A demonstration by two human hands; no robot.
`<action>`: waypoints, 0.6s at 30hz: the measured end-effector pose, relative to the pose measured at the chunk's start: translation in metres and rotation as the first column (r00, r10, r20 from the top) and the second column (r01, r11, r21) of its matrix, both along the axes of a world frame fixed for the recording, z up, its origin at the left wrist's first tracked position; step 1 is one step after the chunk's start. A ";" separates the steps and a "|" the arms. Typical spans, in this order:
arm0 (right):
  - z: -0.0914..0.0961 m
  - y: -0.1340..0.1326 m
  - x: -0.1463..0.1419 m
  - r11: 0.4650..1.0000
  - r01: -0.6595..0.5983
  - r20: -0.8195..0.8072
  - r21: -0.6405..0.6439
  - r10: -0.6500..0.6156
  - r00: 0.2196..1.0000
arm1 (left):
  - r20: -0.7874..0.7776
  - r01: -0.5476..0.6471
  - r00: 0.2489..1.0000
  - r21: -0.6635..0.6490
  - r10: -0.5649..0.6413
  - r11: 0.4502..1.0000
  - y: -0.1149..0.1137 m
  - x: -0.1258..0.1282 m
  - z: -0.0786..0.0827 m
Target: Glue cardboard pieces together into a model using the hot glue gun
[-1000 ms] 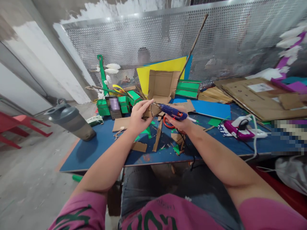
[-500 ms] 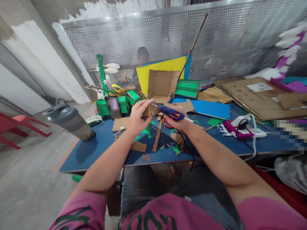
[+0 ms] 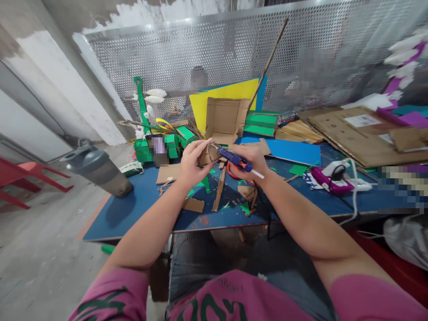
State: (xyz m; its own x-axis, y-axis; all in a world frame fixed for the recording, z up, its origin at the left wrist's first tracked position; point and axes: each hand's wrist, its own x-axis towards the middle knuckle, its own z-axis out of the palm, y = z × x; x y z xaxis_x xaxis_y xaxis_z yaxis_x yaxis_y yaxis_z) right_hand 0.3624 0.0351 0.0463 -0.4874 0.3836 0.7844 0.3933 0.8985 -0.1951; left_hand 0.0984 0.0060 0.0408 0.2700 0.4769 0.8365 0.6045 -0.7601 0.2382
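Observation:
My left hand (image 3: 194, 162) is closed around a small folded piece of brown cardboard (image 3: 207, 155), held above the middle of the table. In my right hand (image 3: 254, 159) is a blue hot glue gun (image 3: 234, 158) with an orange trigger and a white glue stick poking out of its back end. The gun's nozzle points left and meets, or nearly meets, the cardboard's upper edge; I cannot tell which. Beneath the right hand, orange-red scissor handles (image 3: 231, 171) show in part. A cardboard strip (image 3: 220, 189) lies below, among green and brown scraps.
A grey shaker bottle (image 3: 100, 167) stands at the table's left end. Behind my hands are an open cardboard box (image 3: 227, 117), green-covered blocks (image 3: 262, 122) and a yellow board (image 3: 199, 107). To the right lie a purple power strip (image 3: 334, 183) with cords and stacked cardboard (image 3: 364, 138).
My right hand has turned the glue gun so its back end tips lower and towards me, and the hand now sits higher behind it. The left hand keeps hold of the cardboard, shifted slightly left.

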 end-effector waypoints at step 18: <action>0.000 -0.003 -0.002 0.995 -0.084 -0.080 -0.055 0.079 0.994 | -0.002 -0.014 1.000 0.003 0.014 1.000 -0.001 -0.001 0.000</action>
State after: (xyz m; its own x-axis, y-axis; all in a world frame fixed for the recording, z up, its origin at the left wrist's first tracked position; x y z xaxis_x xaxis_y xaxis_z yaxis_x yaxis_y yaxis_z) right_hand 0.3600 0.0318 0.0460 -0.4576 0.3909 0.7986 0.3007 0.9133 -0.2747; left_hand 0.0978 0.0047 0.0410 0.2649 0.4785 0.8372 0.6154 -0.7523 0.2352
